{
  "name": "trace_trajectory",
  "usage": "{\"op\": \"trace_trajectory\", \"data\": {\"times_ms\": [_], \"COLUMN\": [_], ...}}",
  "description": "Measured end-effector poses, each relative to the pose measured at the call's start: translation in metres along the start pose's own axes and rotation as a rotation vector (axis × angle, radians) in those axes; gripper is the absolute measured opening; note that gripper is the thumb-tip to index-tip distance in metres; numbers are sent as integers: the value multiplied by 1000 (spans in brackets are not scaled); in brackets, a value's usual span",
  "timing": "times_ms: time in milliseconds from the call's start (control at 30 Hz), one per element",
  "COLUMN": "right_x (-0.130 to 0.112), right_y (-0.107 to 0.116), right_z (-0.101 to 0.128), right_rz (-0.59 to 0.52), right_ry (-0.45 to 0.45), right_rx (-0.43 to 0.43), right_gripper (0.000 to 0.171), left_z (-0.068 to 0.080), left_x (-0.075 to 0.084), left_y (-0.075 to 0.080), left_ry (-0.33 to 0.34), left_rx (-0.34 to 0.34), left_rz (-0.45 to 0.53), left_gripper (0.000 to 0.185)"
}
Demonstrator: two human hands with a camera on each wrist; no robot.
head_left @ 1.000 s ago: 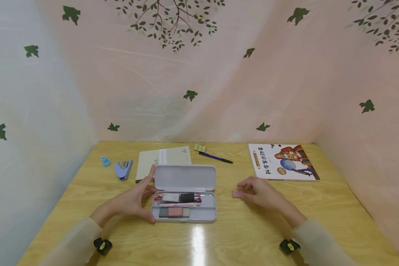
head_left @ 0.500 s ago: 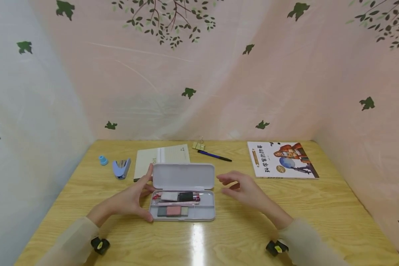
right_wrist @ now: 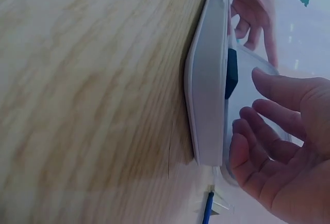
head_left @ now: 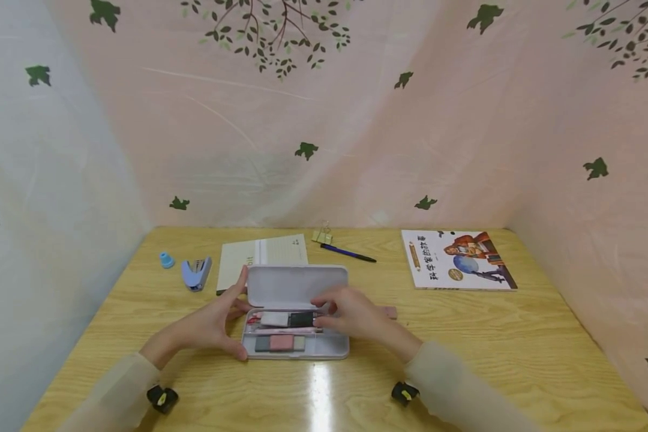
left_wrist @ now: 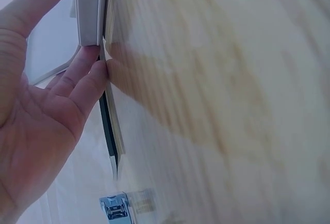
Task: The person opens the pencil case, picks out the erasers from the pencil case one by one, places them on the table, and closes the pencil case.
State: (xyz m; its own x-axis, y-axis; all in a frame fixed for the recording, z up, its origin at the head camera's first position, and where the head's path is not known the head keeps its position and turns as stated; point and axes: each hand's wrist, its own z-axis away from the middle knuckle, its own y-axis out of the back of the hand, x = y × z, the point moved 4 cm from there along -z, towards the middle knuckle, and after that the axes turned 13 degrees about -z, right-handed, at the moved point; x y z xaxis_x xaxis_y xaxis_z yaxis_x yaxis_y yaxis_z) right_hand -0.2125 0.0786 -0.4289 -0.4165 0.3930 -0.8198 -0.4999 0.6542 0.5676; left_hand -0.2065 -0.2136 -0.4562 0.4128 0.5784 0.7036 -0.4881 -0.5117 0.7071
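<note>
One open pencil case (head_left: 297, 324) is lying at the table's (head_left: 518, 336) centre. The left hand (head_left: 210, 324) is bracing its 9 o'clock end, fingers spread. The right hand (head_left: 351, 315) is hovering over its tray, fingers loosely curled (holding nothing visible). One book (head_left: 456, 259) is lying at 2 o'clock, one pen (head_left: 348, 253) at 12, one stapler (head_left: 196, 273) at 10.

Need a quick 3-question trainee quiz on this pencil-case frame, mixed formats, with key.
1. True or false: the white plastic pencil case lies with its lid shut.
2. Which hand steadies the case's end? A) left hand B) right hand C) neither
3. Fill in: the dark blue pen lies between the cream notebook and the illustrated ____.

Key: 1 false, the lid stands open. 2 A. 3 book.
</note>
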Motion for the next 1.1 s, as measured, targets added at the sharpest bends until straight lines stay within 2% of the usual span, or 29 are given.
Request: {"op": "trace_trajectory", "data": {"times_ms": [200, 567, 833, 1100], "right_x": [4, -2, -1, 2], "right_y": [-9, -15, -15, -15], "right_z": [-7, -5, -5, -7], "right_rz": [9, 112, 100, 83], "right_ry": [-54, 1, -34, -75], "right_rx": [16, 32, 48, 74], "right_gripper": [32, 28, 28, 34], "left_z": [1, 1, 0, -1], "left_x": [-1, 3, 3, 2], "left_y": [-1, 1, 0, -1], "left_ry": [-4, 5, 10, -15], "left_rx": [1, 0, -4, -3], "left_rz": [4, 10, 21, 25], "left_gripper": [148, 150, 149, 150]}}
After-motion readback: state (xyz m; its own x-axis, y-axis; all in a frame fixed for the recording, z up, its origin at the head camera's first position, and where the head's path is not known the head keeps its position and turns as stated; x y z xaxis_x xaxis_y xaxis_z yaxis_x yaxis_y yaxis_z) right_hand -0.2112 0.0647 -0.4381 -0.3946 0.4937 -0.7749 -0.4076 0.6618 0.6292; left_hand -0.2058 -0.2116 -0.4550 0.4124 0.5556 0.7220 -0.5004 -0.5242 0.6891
